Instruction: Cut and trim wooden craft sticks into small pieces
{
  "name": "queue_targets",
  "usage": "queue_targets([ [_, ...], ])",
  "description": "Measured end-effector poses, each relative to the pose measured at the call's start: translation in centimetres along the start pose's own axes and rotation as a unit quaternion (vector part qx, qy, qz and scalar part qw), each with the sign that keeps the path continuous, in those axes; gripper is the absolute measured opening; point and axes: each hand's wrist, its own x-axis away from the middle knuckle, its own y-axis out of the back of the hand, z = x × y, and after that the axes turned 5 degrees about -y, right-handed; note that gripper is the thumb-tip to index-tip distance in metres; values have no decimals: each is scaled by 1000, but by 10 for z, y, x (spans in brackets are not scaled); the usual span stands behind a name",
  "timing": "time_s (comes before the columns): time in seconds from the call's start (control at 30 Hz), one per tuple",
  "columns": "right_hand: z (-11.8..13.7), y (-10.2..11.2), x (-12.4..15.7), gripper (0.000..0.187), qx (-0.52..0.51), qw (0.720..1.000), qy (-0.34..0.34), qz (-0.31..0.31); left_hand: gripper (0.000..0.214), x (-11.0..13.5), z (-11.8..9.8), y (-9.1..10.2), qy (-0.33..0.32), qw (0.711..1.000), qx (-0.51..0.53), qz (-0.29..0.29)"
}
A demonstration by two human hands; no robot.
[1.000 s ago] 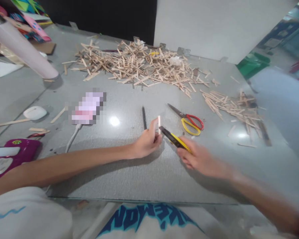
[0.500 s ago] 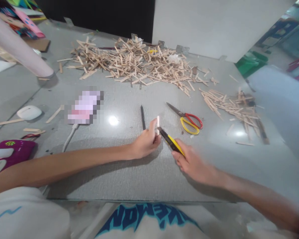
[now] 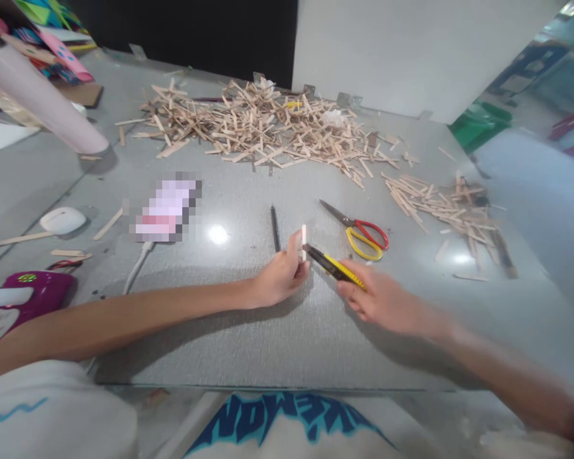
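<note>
My left hand [image 3: 282, 275] rests on the grey table and pinches a short pale wooden stick [image 3: 304, 238], holding it upright. My right hand [image 3: 387, 305] grips a yellow and black utility knife [image 3: 333, 266], its tip touching the stick near its lower end. A black pencil [image 3: 274, 228] lies just beyond my left hand. Red and yellow scissors [image 3: 358, 231] lie open-handled to the right of the knife.
A big heap of wooden sticks [image 3: 263, 124] covers the far middle of the table, with a smaller pile [image 3: 444, 204] at the right. A phone on a cable [image 3: 165, 207], a white oval object [image 3: 62, 220], a magenta tool [image 3: 23, 296] and a pink tube [image 3: 38, 95] sit left.
My right hand with the knife shifted slightly left and then back right, the tip staying at the stick. My left hand has stayed put.
</note>
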Motion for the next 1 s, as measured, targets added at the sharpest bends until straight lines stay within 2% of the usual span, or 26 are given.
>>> queue_targets([
  [0.1, 9, 26, -3, 42, -34, 995, -15, 91, 68, 0, 1, 0, -12, 1000, -14, 3],
  [0.17, 11, 32, -5, 46, -54, 991, -18, 119, 67, 1, 1, 0, -18, 1000, -12, -2],
  [0.23, 7, 22, -4, 43, -56, 993, -19, 103, 66, 1, 1, 0, -19, 1000, -4, -8],
  [0.37, -2, -2, -2, 33, 3, 1000, 3, 10, 69, 1, 0, 0, 0, 1000, -8, -3],
  [0.4, -1, 0, -2, 33, -1, 1000, 3, 19, 70, 1, 0, 0, 0, 1000, -11, 0],
  [0.5, 8, 21, -5, 41, -28, 995, -5, 98, 69, 1, 1, 0, -11, 1000, -17, -1],
  [0.57, 11, 31, -7, 43, -31, 992, -4, 123, 70, 1, 1, 0, -13, 1000, -19, -7],
  [0.63, 10, 30, -7, 39, -10, 995, 6, 103, 70, 1, 1, 1, -11, 1000, -15, -2],
  [0.77, 3, 11, -4, 31, 45, 999, 23, 13, 72, 0, 1, 1, -10, 1000, -4, 11],
  [0.87, 7, 12, -4, 35, 15, 998, 3, 64, 70, 0, 2, 0, -13, 1000, -6, 4],
  [1.0, 15, 32, -2, 37, 19, 995, -3, 99, 67, 1, 2, 2, -24, 999, 32, -5],
])
